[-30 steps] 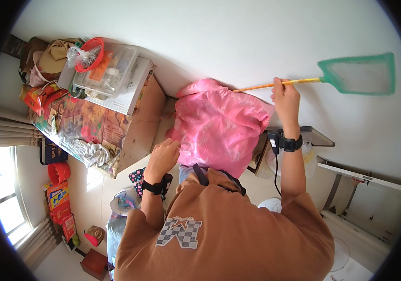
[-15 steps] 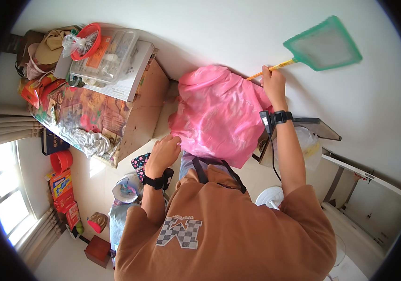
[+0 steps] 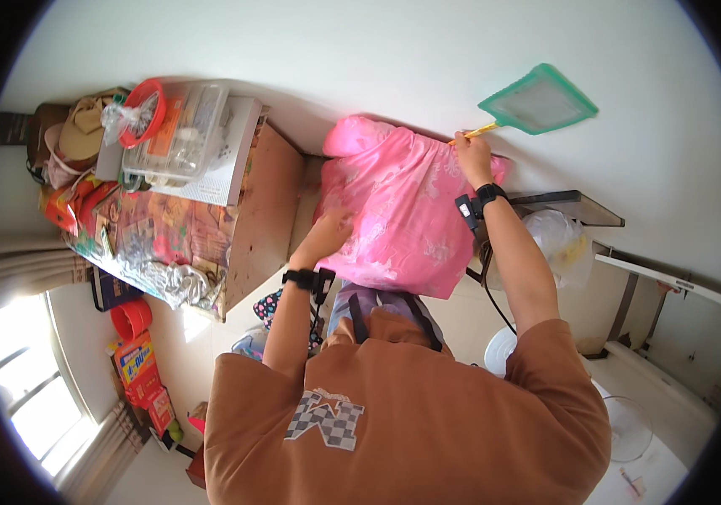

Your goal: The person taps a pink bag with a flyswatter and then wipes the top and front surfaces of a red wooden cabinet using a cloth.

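A pink patterned cloth drapes over a bulky thing against the wall in front of me, hiding what lies under it. My right hand is closed on the yellow handle of a fly swatter, over the cloth's far right part. The swatter's green-rimmed, pale mesh head points up and right before the white wall. My left hand is at the left side of the cloth. Its fingers are smeared by motion, so I cannot tell whether they grip the fabric.
To the left stands a cabinet carrying a clear plastic box, a red basket and hats. At the right, a dark-edged board adjoins a white plastic bag. A round white thing is below it.
The swatter has swung left and down with my right hand. My left hand has moved up and right over the cloth's side. The cloth now lies flatter, with a squarer front edge.
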`<action>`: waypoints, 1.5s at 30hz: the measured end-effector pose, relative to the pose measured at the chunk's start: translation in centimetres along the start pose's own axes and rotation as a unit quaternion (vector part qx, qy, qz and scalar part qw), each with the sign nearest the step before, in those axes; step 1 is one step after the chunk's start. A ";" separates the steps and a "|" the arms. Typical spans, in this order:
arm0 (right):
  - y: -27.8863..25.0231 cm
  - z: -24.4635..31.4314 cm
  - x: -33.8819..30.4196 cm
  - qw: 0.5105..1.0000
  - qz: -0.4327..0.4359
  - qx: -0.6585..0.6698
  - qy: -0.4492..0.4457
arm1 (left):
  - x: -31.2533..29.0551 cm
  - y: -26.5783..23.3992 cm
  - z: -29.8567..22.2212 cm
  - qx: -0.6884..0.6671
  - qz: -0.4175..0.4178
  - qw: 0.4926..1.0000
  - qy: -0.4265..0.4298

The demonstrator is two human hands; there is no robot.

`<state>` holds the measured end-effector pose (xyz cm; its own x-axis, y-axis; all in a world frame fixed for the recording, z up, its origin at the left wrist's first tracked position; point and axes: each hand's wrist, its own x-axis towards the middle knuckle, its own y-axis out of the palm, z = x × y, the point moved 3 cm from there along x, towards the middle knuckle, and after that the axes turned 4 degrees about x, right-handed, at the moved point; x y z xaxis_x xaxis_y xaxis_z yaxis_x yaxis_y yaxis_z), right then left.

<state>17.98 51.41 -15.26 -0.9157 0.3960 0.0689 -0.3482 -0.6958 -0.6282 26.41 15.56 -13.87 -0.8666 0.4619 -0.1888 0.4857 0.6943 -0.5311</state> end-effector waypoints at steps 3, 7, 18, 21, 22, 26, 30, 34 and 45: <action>0.8 1.2 -0.5 0.999 0.008 -0.029 0.014 | 6.4 1.0 2.7 -0.134 -0.034 0.988 -0.066; 0.4 0.8 -0.8 0.997 0.018 -0.022 0.071 | 14.1 0.9 1.1 -0.203 -0.046 0.950 -0.234; -16.3 2.7 -1.2 0.989 -0.110 0.030 0.091 | 21.5 0.6 4.7 -0.346 -0.151 0.888 -0.263; -20.4 4.7 -1.7 0.976 -0.119 0.110 0.147 | 21.8 -1.5 7.0 -0.409 -0.266 0.820 -0.301; -21.6 3.9 -1.9 0.973 -0.130 0.109 0.156 | 22.2 -2.1 6.6 -0.430 -0.270 0.808 -0.301; -20.5 2.3 -2.2 0.968 -0.125 0.130 0.175 | 23.2 -5.5 9.3 -0.550 -0.299 0.726 -0.284; -14.2 0.8 -1.9 0.992 -0.048 0.050 0.108 | 21.2 -6.9 13.4 -0.550 -0.283 0.750 -0.232; -8.7 -0.1 -1.3 0.991 0.002 -0.129 0.021 | 16.4 -4.8 13.9 -0.596 -0.252 0.716 -0.263; -7.0 -3.2 -1.4 0.990 -0.056 -0.128 0.017 | -6.8 2.7 17.2 -0.541 -0.130 0.728 -0.401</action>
<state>22.30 57.67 -13.48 -0.8658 0.4843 0.1261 -0.3806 -0.4735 -0.7943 31.66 4.77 -28.21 -0.5223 0.0679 -0.8501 -0.2773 0.9291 0.2446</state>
